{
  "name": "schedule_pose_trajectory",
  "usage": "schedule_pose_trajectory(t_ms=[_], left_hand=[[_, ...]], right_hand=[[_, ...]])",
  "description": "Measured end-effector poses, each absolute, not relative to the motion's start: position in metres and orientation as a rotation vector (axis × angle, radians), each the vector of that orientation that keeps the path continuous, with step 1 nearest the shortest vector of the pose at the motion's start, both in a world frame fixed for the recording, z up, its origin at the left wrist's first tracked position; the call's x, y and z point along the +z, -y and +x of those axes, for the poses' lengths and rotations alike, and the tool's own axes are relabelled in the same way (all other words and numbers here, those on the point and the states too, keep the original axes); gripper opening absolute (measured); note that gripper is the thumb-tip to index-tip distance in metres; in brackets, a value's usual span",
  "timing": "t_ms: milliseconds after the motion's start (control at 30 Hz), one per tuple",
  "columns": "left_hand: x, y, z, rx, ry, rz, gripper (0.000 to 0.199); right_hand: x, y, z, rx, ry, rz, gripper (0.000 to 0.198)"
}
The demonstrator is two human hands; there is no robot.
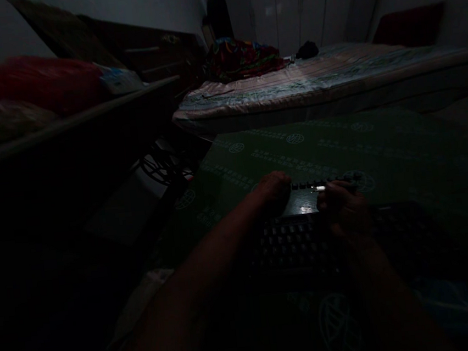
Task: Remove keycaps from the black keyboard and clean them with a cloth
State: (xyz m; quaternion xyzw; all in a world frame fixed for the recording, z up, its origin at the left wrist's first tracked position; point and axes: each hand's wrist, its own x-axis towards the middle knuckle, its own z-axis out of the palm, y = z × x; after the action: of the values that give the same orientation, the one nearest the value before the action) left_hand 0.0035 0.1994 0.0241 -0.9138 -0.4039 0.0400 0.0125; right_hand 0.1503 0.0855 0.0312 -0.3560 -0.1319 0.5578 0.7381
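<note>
On the green board lies a black keyboard [294,244], its left half of keys faintly lit and its right half lost in shadow. Behind it runs a row of small black pieces that look like loose keycaps [303,186]. My left hand [275,189] is curled at the left end of this row; its fingertips are in shadow and what they hold is hidden. Above the keyboard's back edge, my right hand [347,206] is closed around a slim tool with a shiny metal tip [319,188], which points left. Its exact kind is too dark to make out.
The green printed board [273,158] spreads under the keyboard. Beyond it stands a bed [311,82] with a bundled blanket [243,56]. A dark shelf [127,100] with a red bag [34,79] rises at left. Blue fabric [461,302] lies at lower right.
</note>
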Motion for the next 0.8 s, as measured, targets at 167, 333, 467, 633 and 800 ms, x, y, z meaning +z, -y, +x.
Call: schedule_pose_trajectory(t_ms=[167, 333, 467, 633, 800], left_hand=[[0.0269, -0.1964, 0.0043, 0.105, 1.258, -2.837, 0.026], [0.032, -0.1944, 0.0062, 0.139, 1.286, -2.865, 0.024], [0.0308, -0.1945, 0.0067, 0.124, 1.303, -2.858, 0.025], [0.0272, -0.1962, 0.0077, 0.112, 1.298, -2.84, 0.025], [0.0283, -0.1956, 0.0072, 0.115, 1.34, -2.839, 0.025]], right_hand=[[0.0294, -0.0859, 0.1502, 1.218, 0.324, -0.782, 0.029], [0.0278, -0.0855, 0.15, 1.219, 0.34, -0.81, 0.028], [0.0285, -0.0853, 0.1499, 1.234, 0.326, -0.8, 0.029], [0.0297, -0.0852, 0.1496, 1.247, 0.311, -0.805, 0.028], [0.029, -0.085, 0.1497, 1.242, 0.335, -0.797, 0.027]])
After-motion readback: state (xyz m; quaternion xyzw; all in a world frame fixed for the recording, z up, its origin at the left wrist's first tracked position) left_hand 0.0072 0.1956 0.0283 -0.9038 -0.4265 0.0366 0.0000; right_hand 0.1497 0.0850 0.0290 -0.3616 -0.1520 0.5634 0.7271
